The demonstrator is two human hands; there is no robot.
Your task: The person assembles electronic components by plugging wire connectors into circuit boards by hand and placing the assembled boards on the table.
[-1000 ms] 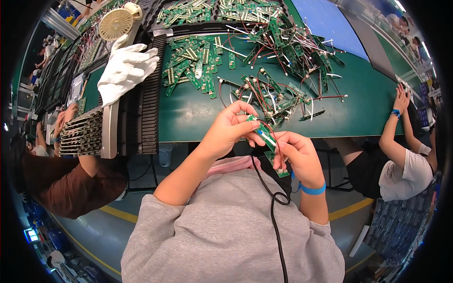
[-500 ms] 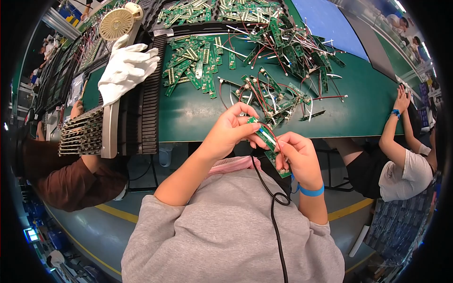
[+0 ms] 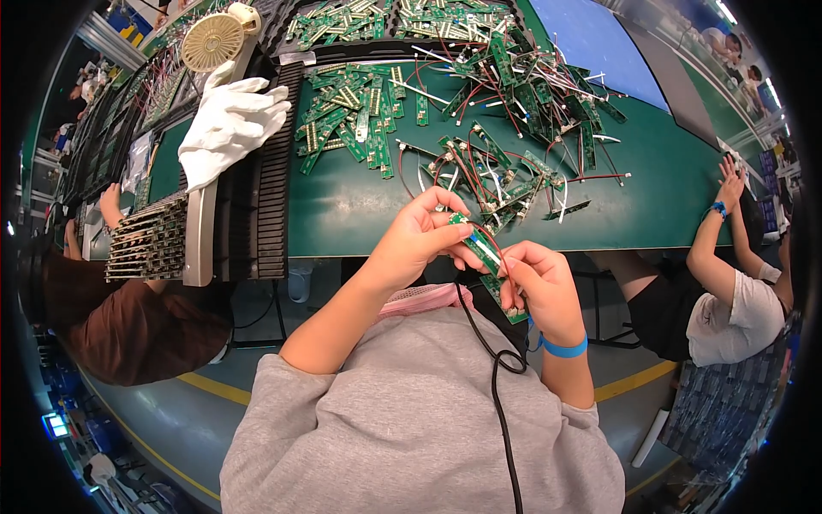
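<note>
A narrow green circuit board (image 3: 517,315) slants between my hands above my lap, just off the table's front edge. Its upper end is pinched between the thumb and fingers of my left hand (image 3: 417,238). My right hand (image 3: 545,289) is closed on the lower part, thumb and fingertips at the wires. A white cable (image 3: 488,249) runs along the board, and a dark red wire (image 3: 490,235) arches beside it. My fingers hide much of the board, so I cannot tell whether it is one strip or two overlapped. Wired boards (image 3: 514,201) lie on the table just beyond my hands.
The green table (image 3: 351,214) bears a pile of bare boards (image 3: 351,116) and a tangled heap of wired boards (image 3: 539,86). At left stands a black rack (image 3: 248,214) with white gloves (image 3: 227,128) and a small fan (image 3: 214,41). Co-workers sit on both sides. A black cable (image 3: 497,403) hangs across my front.
My hands and the board stay almost still. The left co-worker's hand has shifted outward beside the stacked boards, and the right co-worker's hands have parted slightly.
</note>
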